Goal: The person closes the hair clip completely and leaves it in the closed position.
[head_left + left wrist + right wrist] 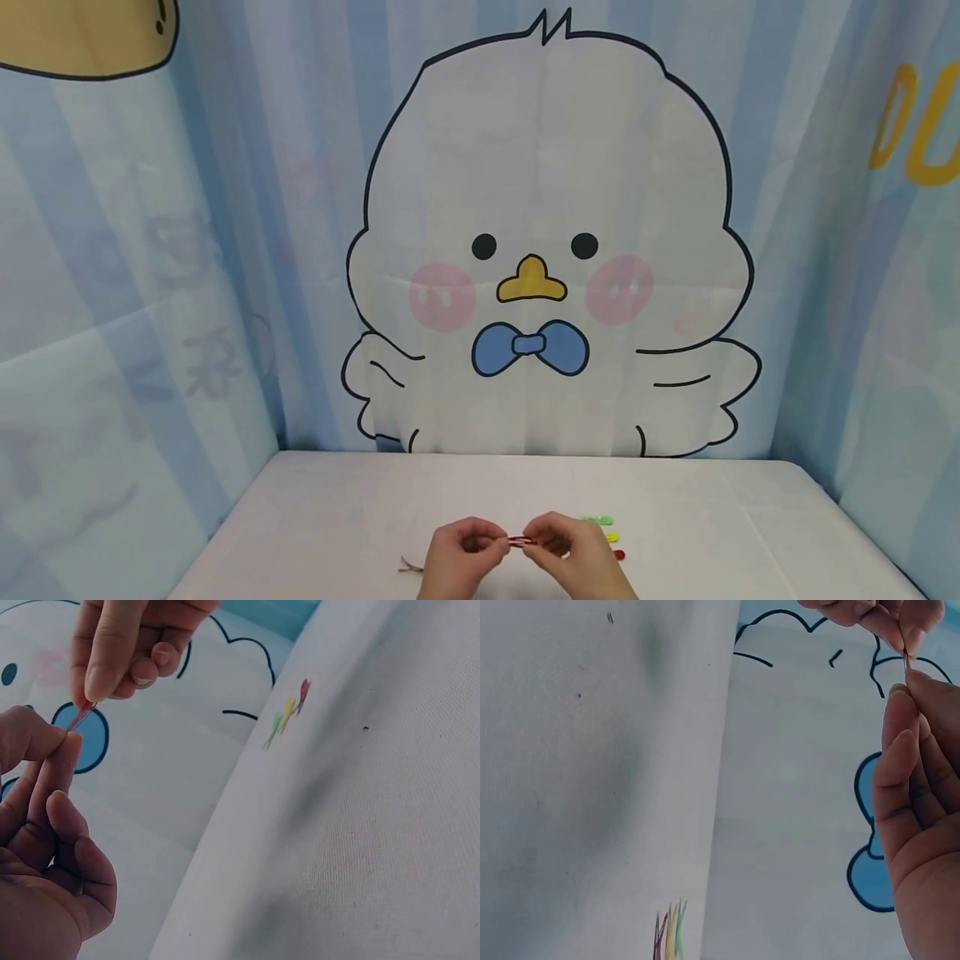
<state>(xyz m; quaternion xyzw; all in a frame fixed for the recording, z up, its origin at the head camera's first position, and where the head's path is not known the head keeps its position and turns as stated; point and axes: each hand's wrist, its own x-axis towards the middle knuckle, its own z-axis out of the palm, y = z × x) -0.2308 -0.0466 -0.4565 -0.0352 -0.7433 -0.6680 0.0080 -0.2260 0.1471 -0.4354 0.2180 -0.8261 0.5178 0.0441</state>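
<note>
Both hands meet over the near part of the table in the head view. A small thin red hair clip (520, 542) is stretched between them, seen edge-on in the left wrist view. My left hand (463, 557) pinches one end between thumb and forefinger. From the other side, my right hand (576, 557) pinches the opposite end with thumb and fingertips. Fingertips cover both ends of the clip. Beyond the right hand lie a green clip (597, 520), a yellow clip (612, 537) and another red clip (618, 555), the last two partly hidden in the head view.
A thin brownish forked piece (409, 566) lies left of the left hand, its kind unclear. The white-covered table (337, 508) ends at a printed cloth backdrop (540, 167), with cloth walls on both sides.
</note>
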